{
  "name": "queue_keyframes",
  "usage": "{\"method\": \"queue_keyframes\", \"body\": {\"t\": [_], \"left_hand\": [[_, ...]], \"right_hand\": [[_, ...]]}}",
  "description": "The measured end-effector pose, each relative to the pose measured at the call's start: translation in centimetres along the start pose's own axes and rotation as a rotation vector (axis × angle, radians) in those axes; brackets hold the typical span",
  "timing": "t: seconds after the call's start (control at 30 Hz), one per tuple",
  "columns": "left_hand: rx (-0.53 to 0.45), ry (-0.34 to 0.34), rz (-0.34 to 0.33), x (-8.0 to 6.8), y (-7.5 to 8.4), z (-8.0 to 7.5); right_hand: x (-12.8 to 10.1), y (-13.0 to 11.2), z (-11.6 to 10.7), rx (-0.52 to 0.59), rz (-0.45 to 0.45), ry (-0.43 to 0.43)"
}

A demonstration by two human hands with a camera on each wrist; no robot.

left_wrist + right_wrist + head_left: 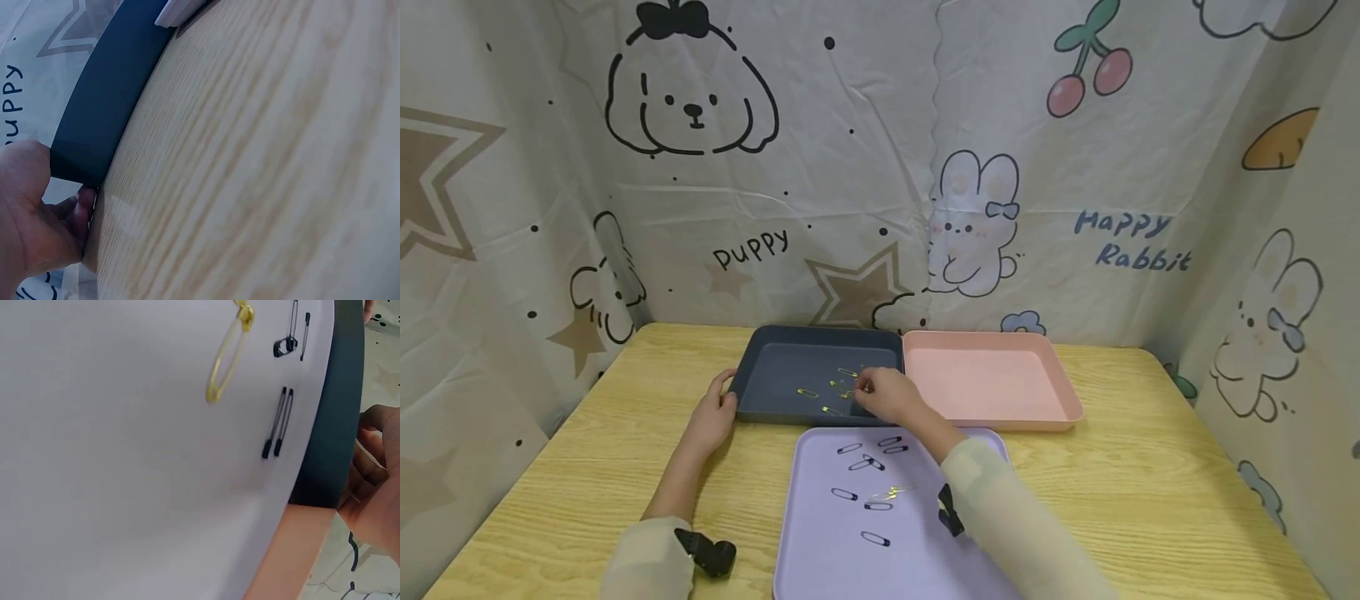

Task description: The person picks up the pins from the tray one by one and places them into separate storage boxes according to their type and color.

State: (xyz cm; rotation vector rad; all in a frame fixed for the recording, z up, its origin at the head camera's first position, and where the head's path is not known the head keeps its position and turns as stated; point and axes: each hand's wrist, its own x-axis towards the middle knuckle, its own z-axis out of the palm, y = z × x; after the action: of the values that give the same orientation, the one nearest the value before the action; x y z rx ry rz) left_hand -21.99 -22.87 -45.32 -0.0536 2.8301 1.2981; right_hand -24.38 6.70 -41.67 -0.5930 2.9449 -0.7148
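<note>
Left hand point(713, 417) gripped the near-left corner of the blue tray point(775, 379), thumb on the rim and fingers curled at the outer wall; the left wrist view showed the fingers point(78, 215) tucked at the base of the corner against the counter point(587, 450). Blue tray sat at the back of the counter, its right edge touching a pink tray point(992, 387), which looked bare inside. Gold pins point(835, 387) lay scattered on the blue tray's floor, several close together near its right half. Right hand point(887, 396) was over that cluster, fingertips drawn together low over the floor; looked like a pinch on one gold pin, but whether it held anything could not be told. Lilac tray point(820, 533) lay nearest the person, just in front of the other two, carrying black pins point(868, 462) spread apart and one gold pin point(891, 492) near the middle; the right wrist view showed that gold one point(226, 356) closed, beside a black pair point(278, 422). Judgement: pins were light, stiff, thin wire, slick on smooth plastic and prone to skating away; best pinched across the middle of the bars or by the clasp head, lifted with a nail under one end.
</note>
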Motion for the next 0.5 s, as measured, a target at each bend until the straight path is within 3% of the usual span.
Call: {"method": "queue_keyframes", "body": {"t": [0.5], "left_hand": [[-0.008, 0.015, 0.009, -0.3, 0.3, 0.0]], "right_hand": [[-1.4, 0.2, -2.1, 0.015, -0.082, 0.008]]}}
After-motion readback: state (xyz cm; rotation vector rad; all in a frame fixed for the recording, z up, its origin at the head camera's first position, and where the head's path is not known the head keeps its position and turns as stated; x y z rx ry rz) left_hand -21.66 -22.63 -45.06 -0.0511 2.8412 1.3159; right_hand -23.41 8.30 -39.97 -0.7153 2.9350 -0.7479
